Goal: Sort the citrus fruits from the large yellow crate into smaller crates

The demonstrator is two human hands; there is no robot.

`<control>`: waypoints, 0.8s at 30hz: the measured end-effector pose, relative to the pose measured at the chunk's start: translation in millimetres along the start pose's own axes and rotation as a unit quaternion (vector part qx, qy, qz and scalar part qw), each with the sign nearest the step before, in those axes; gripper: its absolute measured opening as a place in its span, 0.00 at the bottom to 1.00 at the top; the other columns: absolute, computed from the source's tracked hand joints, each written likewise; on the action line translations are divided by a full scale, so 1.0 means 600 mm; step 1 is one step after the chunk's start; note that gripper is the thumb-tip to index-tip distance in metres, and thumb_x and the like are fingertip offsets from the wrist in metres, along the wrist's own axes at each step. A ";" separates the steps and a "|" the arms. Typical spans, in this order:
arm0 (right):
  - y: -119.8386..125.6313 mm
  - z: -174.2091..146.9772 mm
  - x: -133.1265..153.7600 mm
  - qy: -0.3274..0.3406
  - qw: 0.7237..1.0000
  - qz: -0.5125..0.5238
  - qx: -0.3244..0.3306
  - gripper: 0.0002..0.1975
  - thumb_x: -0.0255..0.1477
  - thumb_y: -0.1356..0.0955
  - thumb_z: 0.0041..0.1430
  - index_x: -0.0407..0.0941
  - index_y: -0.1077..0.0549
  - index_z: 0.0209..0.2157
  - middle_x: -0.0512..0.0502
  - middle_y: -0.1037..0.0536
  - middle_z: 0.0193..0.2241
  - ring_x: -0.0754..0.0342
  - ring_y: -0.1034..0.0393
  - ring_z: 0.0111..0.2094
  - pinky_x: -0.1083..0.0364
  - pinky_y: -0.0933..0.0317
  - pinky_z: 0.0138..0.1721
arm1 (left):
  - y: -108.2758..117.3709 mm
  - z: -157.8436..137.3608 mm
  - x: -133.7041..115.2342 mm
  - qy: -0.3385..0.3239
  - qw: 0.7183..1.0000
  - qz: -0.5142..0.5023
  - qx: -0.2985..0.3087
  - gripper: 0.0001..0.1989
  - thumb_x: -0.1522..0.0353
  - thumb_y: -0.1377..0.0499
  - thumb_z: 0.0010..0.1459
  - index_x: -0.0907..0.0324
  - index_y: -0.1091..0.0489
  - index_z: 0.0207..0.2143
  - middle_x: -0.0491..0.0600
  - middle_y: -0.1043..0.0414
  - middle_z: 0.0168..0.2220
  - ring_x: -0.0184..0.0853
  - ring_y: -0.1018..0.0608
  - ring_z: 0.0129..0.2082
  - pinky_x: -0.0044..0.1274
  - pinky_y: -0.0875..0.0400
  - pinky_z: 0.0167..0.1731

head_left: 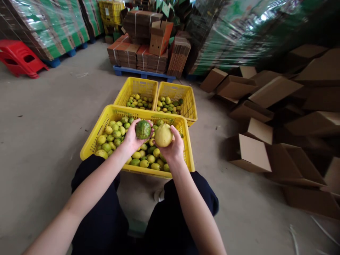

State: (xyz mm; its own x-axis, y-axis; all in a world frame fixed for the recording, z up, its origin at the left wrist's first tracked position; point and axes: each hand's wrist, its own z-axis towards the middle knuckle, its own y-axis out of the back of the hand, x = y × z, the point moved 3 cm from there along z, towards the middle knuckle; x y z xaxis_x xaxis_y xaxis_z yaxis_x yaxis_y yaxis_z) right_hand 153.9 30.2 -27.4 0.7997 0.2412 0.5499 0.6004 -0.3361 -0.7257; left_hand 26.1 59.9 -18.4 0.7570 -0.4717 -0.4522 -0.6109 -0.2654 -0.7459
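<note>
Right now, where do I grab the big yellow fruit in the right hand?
Probably take the yellow fruit by its bare, rounded top, coming from above: the right hand cups it from beneath and the right.

- One head-worn view, looking forward and down over the person's knees (203,194).
- Left hand (132,137) and right hand (172,148) appear close, mid-frame.
- Large yellow crate (189,150) near, at centre; bundled cartons (124,55) farther, upper middle.

Fruit (151,159) in front crate (189,152), two crates (145,86) behind
</note>
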 end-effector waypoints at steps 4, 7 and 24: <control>-0.002 -0.001 -0.004 -0.031 0.999 0.009 0.009 0.12 0.37 0.29 0.52 0.44 0.26 0.34 0.50 0.20 0.25 0.51 0.25 0.25 0.54 0.32 0.23 | 0.004 0.001 0.000 0.021 1.000 0.018 -0.012 0.15 0.66 0.50 0.62 0.64 0.26 0.38 0.50 0.24 0.24 0.34 0.21 0.24 0.25 0.22 0.30; -0.002 -0.001 -0.005 -0.040 0.999 0.010 0.018 0.12 0.37 0.30 0.54 0.43 0.26 0.35 0.47 0.19 0.26 0.50 0.24 0.26 0.55 0.33 0.21 | 0.004 0.000 0.001 0.031 0.999 0.021 -0.013 0.15 0.66 0.51 0.62 0.64 0.26 0.36 0.51 0.24 0.23 0.35 0.20 0.25 0.25 0.22 0.29; 0.026 0.027 -0.013 -0.031 0.997 0.038 -0.058 0.11 0.33 0.39 0.66 0.45 0.26 0.37 0.48 0.18 0.29 0.51 0.22 0.29 0.51 0.26 0.35 | 0.010 0.003 -0.002 0.008 0.992 -0.090 -0.093 0.16 0.65 0.54 0.62 0.63 0.28 0.40 0.55 0.26 0.25 0.35 0.24 0.23 0.21 0.28 0.19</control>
State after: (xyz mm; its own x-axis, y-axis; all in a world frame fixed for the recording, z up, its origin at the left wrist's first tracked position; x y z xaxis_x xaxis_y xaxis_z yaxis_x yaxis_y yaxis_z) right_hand 157.6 37.7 -49.6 0.8435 0.2664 0.4664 0.5366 -0.4570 -0.7094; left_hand 22.0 60.8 -23.0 0.8550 -0.4155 -0.3106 -0.4993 -0.4971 -0.7096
